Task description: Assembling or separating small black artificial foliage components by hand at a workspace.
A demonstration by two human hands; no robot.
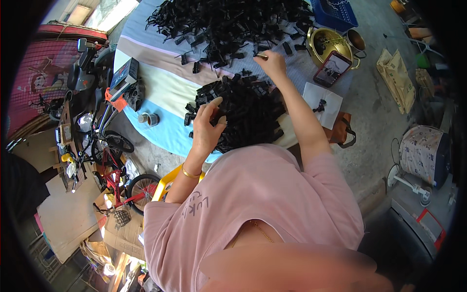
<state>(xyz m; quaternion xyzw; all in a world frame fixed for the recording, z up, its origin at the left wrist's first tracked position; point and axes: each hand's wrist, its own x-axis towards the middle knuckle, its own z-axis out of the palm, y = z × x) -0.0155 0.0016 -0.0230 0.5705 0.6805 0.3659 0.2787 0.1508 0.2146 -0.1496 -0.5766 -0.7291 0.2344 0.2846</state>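
Two heaps of small black plastic parts lie on the cloth-covered table: a wide far heap (228, 22) and a nearer mound (248, 114) right in front of me. My left hand (208, 127) rests at the left side of the near mound, thumb and fingers apart, with pale coverings on the fingertips. Nothing shows between them. Beyond the mound, my right hand (272, 64) is at the near edge of the far heap. Its thumb and finger are pinched together at the black parts; whatever they grip is too small to make out.
On the right stand a gold-coloured pot (318, 44), a propped phone (332, 68), a blue basket (335, 14) and a metal cup (355, 39). White paper (331, 104) holds a few black parts. A box (124, 78) and glass jar (152, 119) sit left.
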